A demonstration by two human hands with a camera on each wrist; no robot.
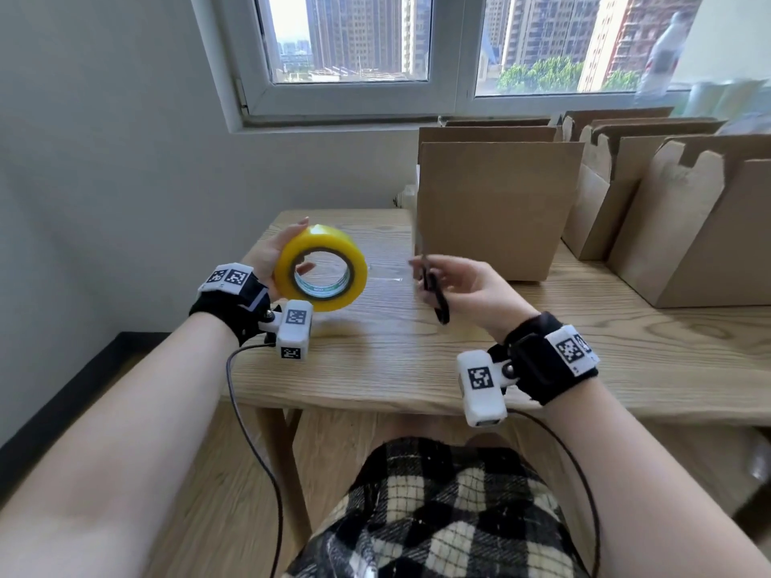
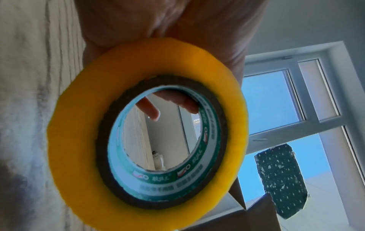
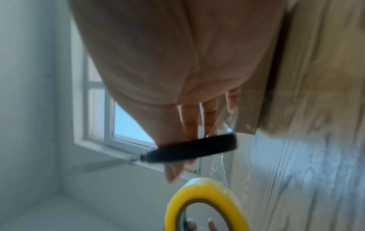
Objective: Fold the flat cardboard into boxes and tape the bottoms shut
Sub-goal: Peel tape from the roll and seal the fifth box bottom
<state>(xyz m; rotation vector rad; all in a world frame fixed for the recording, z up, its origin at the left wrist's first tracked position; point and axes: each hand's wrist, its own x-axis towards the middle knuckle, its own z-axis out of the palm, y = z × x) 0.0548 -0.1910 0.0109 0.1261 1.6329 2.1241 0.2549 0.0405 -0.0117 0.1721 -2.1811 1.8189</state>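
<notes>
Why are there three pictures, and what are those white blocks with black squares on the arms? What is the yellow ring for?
These are a person's two hands, not a machine. The white blocks are little cameras strapped to each wrist, and a third camera sits on the person's head. The big picture comes from the head camera; the other two look along each hand.

The left hand holds a yellow tape roll, with fingers poking through its hole. A clear strip of tape stretches across to the right hand, which also holds black scissors.

On the wooden table stand brown cardboard boxes, already folded. The tape is for closing their bottoms.
</notes>
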